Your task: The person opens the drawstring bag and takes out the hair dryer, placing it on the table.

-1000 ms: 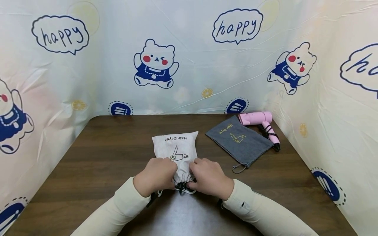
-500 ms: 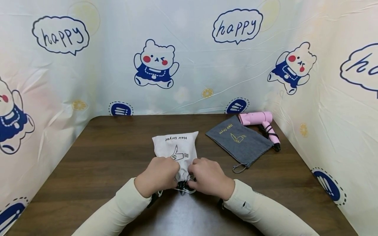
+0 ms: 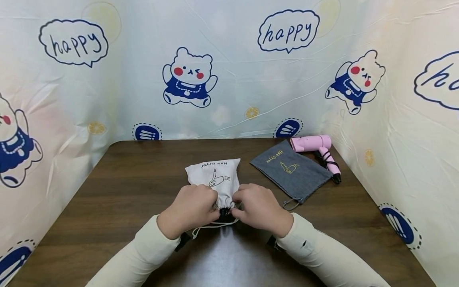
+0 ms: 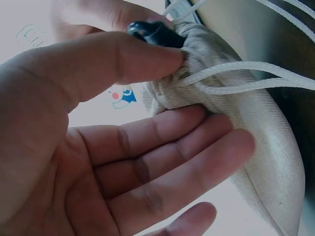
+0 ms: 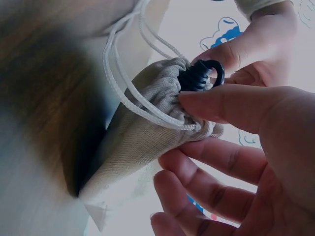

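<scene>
A light drawstring bag (image 3: 219, 179), printed "Hair Dryer" with a dryer drawing, is at the middle of the table. My left hand (image 3: 190, 207) pinches one side of its gathered mouth between thumb and fingers. On the opposite side of the mouth, my right hand (image 3: 261, 207) pinches the cloth too. A black ribbed cord end with a loop (image 5: 197, 76) sticks out of the opening; whatever it belongs to is hidden inside. White drawstrings (image 5: 118, 88) hang out of the hem in loops, seen in both wrist views.
Right of the bag lies a flat grey drawstring bag (image 3: 297, 175) with yellow print. Touching its far corner is a pink hair dryer (image 3: 312, 143), its black cord wound round the handle. Printed cloth (image 3: 229, 71) surrounds the brown table (image 3: 136, 171) at the back and sides.
Both hands have shifted slightly away from me, bringing the bag's gathered mouth with them. More of the white drawstring now shows below the opening. The grey bag and pink dryer stay put.
</scene>
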